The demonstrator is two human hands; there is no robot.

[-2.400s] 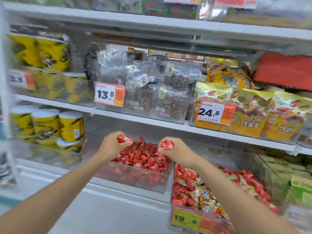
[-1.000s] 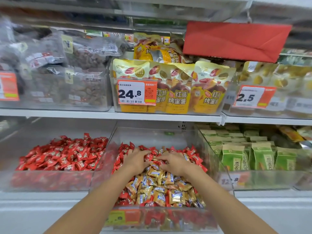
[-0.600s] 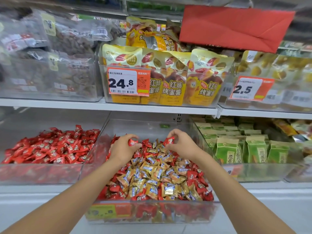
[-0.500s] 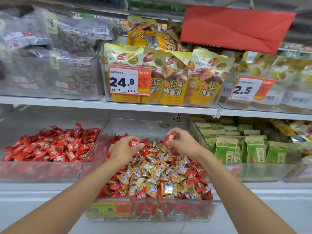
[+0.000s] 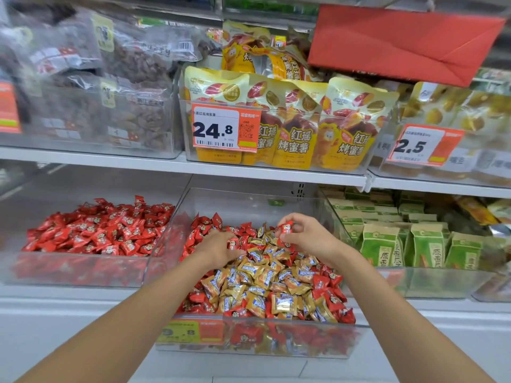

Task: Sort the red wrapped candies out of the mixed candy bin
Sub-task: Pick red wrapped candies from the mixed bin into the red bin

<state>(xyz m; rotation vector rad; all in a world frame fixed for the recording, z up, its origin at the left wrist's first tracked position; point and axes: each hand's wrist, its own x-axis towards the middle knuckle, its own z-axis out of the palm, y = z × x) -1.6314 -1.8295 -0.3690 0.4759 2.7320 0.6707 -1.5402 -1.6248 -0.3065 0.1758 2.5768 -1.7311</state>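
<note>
Head view: mixed candy bin (image 5: 249, 201), clear plastic, on the lower shelf, filled with gold wrapped candies (image 5: 257, 275) in the middle and red ones around the edges. Right hand (image 5: 309, 239) raised over the heap, pinching one red wrapped candy (image 5: 286, 227) between thumb and fingertips. Left hand (image 5: 218, 248) pressed down among the wrappers, grip impossible to tell. Just left, a second clear bin (image 5: 77, 269) holding only red candies (image 5: 96, 228).
</note>
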